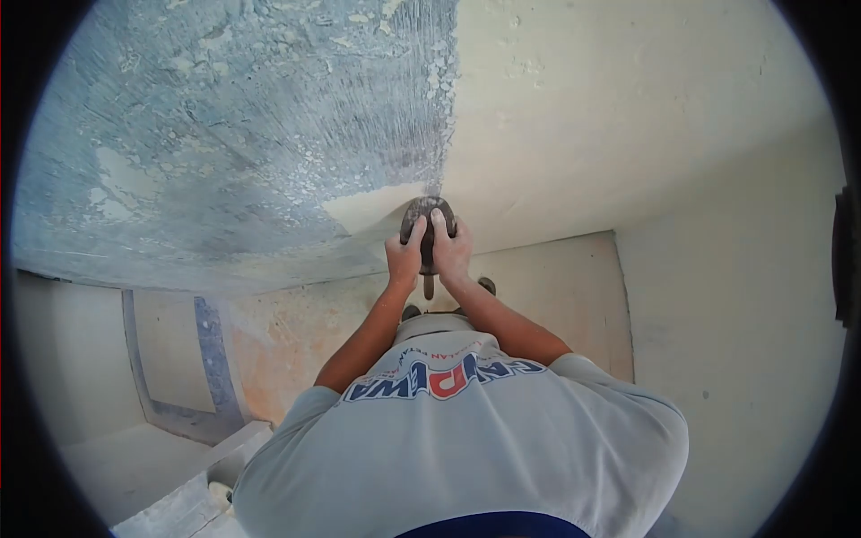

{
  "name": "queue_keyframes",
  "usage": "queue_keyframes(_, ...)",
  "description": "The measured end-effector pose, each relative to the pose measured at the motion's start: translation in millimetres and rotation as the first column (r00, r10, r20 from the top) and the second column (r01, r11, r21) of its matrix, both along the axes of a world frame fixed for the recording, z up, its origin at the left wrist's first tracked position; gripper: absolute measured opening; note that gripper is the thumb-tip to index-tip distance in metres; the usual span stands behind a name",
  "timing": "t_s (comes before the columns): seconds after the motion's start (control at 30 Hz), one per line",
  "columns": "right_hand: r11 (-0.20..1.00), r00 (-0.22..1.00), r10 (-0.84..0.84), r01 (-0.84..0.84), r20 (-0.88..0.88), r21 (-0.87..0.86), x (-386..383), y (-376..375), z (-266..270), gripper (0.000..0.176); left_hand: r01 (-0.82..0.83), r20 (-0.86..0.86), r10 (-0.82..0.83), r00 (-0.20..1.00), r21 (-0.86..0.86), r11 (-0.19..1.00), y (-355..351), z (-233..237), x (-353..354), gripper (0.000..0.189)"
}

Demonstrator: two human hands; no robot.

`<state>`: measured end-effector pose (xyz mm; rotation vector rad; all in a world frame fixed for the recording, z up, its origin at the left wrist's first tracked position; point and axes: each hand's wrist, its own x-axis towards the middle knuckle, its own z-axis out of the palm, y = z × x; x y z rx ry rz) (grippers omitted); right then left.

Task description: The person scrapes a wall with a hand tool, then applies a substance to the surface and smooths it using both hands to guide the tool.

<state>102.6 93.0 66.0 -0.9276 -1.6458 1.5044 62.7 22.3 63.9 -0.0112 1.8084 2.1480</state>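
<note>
Apparently smoothing, the left hand (405,258) and right hand (455,253) together grasp a dark oval tool (427,244) at the wall (269,125), by its pale coating's (556,117) edge; the next stroke likely needs even pressure.

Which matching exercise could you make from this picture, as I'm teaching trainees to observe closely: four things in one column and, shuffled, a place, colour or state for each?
Things:
1. Dark tool
2. Shirt
3. Rough wall area
4. Smooth wall area

Places, colours or states:
A. Blue-grey, with pale patches
B. Held by the left hand and right hand
C. Cream, at the upper right of the picture
D. Light grey, with blue and red lettering

Right pairs: 1-B; 2-D; 3-A; 4-C.
</note>
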Motion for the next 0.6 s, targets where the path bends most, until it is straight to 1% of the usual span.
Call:
queue_keyframes(0.03, 0.998, 1.0, -0.005, 0.006, 0.019, -0.056, 2.7, -1.8, 3.0, 0.041, -0.026, -0.048, 0.025, 0.999, -0.005, 1.0, 1.0, 5.5, 0.9, 0.036)
queue_keyframes(0.07, 1.0, 0.998, 0.013, -0.013, 0.057, 0.005, -0.2, 3.3, 5.6, 0.041, -0.052, -0.091, 0.051, 0.995, -0.012, 0.999, 0.2, 9.8, 3.3, 0.036)
queue_keyframes(0.1, 1.0, 0.998, 0.017, -0.017, 0.061, 0.002, -3.1, 6.2, 7.6, 0.041, -0.033, -0.113, 0.034, 0.993, 0.007, 0.999, -1.0, 14.3, -1.6, 0.036)
queue_keyframes(0.17, 0.995, 0.997, 0.08, -0.081, -0.025, -0.056, -6.1, 6.9, 21.8, 0.042, -0.019, -0.11, 0.018, 0.994, -0.017, 1.0, -0.4, 12.6, -5.8, 0.037)
queue_keyframes(0.2, 0.997, 0.995, 0.045, -0.05, -0.084, -0.06, -7.4, 3.8, 9.7, 0.042, 0.0, -0.111, -0.005, 0.994, -0.038, 0.999, -2.3, 12.2, -5.5, 0.038)
queue_keyframes(0.23, 0.997, 0.995, 0.046, -0.051, -0.087, -0.059, -4.3, 2.8, 1.6, 0.042, 0.032, -0.067, -0.042, 0.997, -0.143, 0.989, -5.2, -3.5, -6.1, 0.039)
queue_keyframes(0.3, 0.994, 0.999, 0.046, -0.043, 0.022, -0.101, 1.0, 1.1, -8.1, 0.035, 0.001, -0.001, -0.001, 1.0, -0.136, 0.991, -3.8, -0.1, 2.1, 0.039)
queue_keyframes(0.33, 0.989, 0.999, 0.047, -0.048, -0.01, -0.137, 0.4, 0.5, -2.8, 0.034, -0.038, -0.039, 0.033, 0.999, -0.121, 0.992, -1.8, 8.0, 4.0, 0.039)
queue_keyframes(0.37, 0.989, 0.999, 0.048, -0.049, -0.004, -0.141, -0.7, 1.6, 6.7, 0.034, -0.047, -0.114, 0.036, 0.993, -0.092, 0.995, -2.0, 10.0, 1.4, 0.038)
queue_keyframes(0.4, 0.99, 0.996, 0.092, -0.092, -0.009, -0.105, -3.1, 5.3, 17.2, 0.034, -0.054, -0.19, 0.041, 0.981, -0.059, 0.997, -1.3, 12.5, -2.8, 0.038)
queue_keyframes(0.43, 0.989, 0.991, 0.135, -0.136, -0.017, -0.065, -5.1, 8.3, 23.8, 0.034, -0.043, -0.179, 0.036, 0.983, -0.036, 0.998, -0.8, 20.4, -6.1, 0.037)
queue_keyframes(0.47, 0.987, 0.991, 0.132, -0.133, -0.015, -0.094, -6.3, 8.3, 25.1, 0.034, -0.045, -0.179, 0.038, 0.983, -0.034, 0.998, -0.6, 15.5, -7.3, 0.037)
queue_keyframes(0.5, 0.986, 0.991, 0.135, -0.135, -0.01, -0.096, -3.3, 5.7, 14.2, 0.034, -0.033, -0.154, 0.022, 0.988, -0.065, 0.997, -2.2, 6.4, -5.0, 0.037)
queue_keyframes(0.53, 0.996, 0.997, 0.075, -0.075, -0.002, -0.056, -0.2, 2.9, -3.0, 0.037, -0.019, -0.132, 0.007, 0.991, -0.094, 0.995, -2.6, -0.3, -3.7, 0.037)
queue_keyframes(0.57, 1.0, 1.0, 0.014, -0.014, -0.007, -0.01, -1.0, 1.9, -6.5, 0.041, -0.033, -0.108, 0.022, 0.994, -0.106, 0.994, -2.1, -1.5, 0.3, 0.037)
queue_keyframes(0.6, 0.998, 1.0, 0.008, -0.01, -0.029, -0.057, 0.0, 0.6, -10.0, 0.04, -0.045, -0.085, 0.035, 0.996, -0.118, 0.992, -0.3, -2.8, 4.0, 0.037)
